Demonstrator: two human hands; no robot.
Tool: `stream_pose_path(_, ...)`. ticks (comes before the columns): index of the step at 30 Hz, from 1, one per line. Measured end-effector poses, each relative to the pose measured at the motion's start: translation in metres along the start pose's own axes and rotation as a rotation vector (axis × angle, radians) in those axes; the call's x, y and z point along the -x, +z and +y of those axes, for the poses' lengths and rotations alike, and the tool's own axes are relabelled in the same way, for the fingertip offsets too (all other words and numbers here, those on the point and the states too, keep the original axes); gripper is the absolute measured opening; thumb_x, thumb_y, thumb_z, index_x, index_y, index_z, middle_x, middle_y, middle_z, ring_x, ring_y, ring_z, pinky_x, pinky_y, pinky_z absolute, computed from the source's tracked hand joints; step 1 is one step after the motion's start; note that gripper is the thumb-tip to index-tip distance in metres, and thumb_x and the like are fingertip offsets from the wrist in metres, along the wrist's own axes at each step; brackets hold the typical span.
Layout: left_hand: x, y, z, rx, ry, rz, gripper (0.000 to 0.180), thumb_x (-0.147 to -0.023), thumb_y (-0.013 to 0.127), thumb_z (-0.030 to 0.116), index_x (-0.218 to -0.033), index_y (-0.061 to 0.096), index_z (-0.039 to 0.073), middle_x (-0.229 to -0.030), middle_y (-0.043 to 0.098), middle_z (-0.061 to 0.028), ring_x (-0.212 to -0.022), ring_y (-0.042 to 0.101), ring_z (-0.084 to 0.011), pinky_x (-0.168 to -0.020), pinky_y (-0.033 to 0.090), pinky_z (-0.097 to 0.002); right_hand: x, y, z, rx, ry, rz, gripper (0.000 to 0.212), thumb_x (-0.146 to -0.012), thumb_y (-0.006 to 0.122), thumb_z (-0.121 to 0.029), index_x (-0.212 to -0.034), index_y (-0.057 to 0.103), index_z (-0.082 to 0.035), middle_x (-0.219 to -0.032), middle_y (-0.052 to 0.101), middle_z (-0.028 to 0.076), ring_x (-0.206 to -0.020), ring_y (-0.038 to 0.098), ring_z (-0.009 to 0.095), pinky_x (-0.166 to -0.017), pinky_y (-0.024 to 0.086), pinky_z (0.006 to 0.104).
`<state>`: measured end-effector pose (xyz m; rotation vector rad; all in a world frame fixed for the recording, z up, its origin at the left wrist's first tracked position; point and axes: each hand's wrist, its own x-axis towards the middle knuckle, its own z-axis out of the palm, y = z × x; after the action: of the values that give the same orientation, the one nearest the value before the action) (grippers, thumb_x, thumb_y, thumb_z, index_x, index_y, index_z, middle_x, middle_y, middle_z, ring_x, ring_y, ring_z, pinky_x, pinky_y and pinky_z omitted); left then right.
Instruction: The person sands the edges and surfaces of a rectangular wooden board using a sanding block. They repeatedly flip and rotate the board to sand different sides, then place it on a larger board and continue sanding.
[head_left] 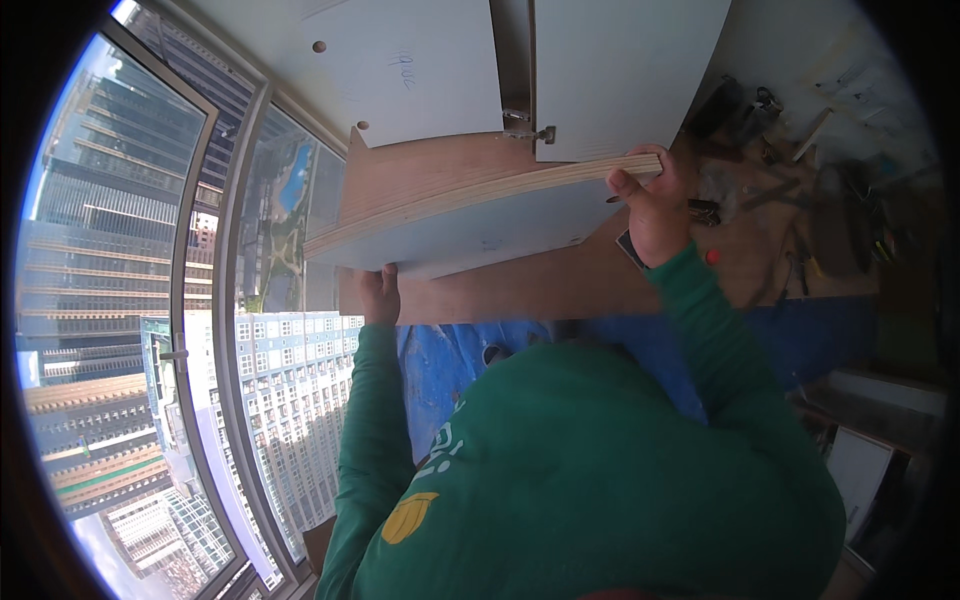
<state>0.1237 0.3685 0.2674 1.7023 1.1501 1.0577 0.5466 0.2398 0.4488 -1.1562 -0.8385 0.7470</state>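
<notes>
I hold a long plywood panel (480, 228) with a pale laminated face and bare layered edge, tilted on its long side above a brown wooden board (440, 300). My left hand (378, 295) grips its near edge toward the left end, thumb on the pale face and the other fingers mostly hidden. At the right end, my right hand (658, 215) wraps the corner, with the thumb on the near side and fingers over the top edge. A dark slim object (703, 212) shows beside my right wrist; I cannot tell whether it lies on the surface behind.
Beyond stand two white panels (430, 75) (620, 70), with a metal hinge (545, 134) near the gap between them. A tall window (240, 220) lines the left side. Scattered tools (790, 250) lie to the right. Blue sheeting (435, 370) covers the floor near me.
</notes>
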Motion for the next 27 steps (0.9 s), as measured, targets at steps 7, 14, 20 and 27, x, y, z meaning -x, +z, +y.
stream_pose_path(7,-0.002,-0.013,0.054,0.078,0.004,0.057,0.066,-0.099,0.072,0.025,-0.151,0.044,-0.003,-0.149,0.056,-0.0228,-0.143,0.051,-0.0362,-0.121,0.036,-0.0483,0.003,0.015,-0.007,0.09,-0.027,0.028,0.049,-0.093,0.086,-0.028,-0.123,0.054,-0.005,-0.109,0.064,0.006,-0.099,0.061,0.013,-0.088,0.053,0.0295)
stream_pose_path(14,-0.03,-0.031,0.203,-0.564,0.719,0.362,0.07,-0.093,0.077,0.031,-0.152,0.05,0.003,-0.157,0.052,-0.0214,-0.149,0.045,-0.0389,-0.128,0.024,-0.0525,0.018,0.024,-0.016,0.101,-0.032,0.085,0.054,-0.095,0.085,-0.029,-0.131,0.055,-0.004,-0.113,0.062,0.005,-0.103,0.06,0.013,-0.09,0.053,0.0303)
stream_pose_path(20,-0.029,0.009,0.254,-0.871,0.697,0.084,0.039,-0.091,0.078,0.027,-0.127,0.074,0.011,-0.143,0.068,-0.0103,-0.136,0.06,-0.0303,-0.119,0.038,-0.0473,0.035,-0.021,0.018,0.407,-0.179,0.193,0.056,-0.102,0.068,-0.054,-0.124,0.06,-0.003,-0.108,0.064,0.006,-0.098,0.062,0.013,-0.087,0.053,0.0285)
stream_pose_path(27,-0.027,0.008,0.254,-0.826,0.658,0.014,0.038,-0.087,0.083,0.029,-0.119,0.075,0.011,-0.122,0.077,-0.0052,-0.11,0.071,-0.0273,-0.102,0.047,-0.0427,0.079,-0.143,0.198,0.866,0.484,-0.098,0.029,-0.098,0.07,-0.025,-0.117,0.068,-0.003,-0.112,0.072,0.019,-0.107,0.07,0.033,-0.093,0.054,0.0434)
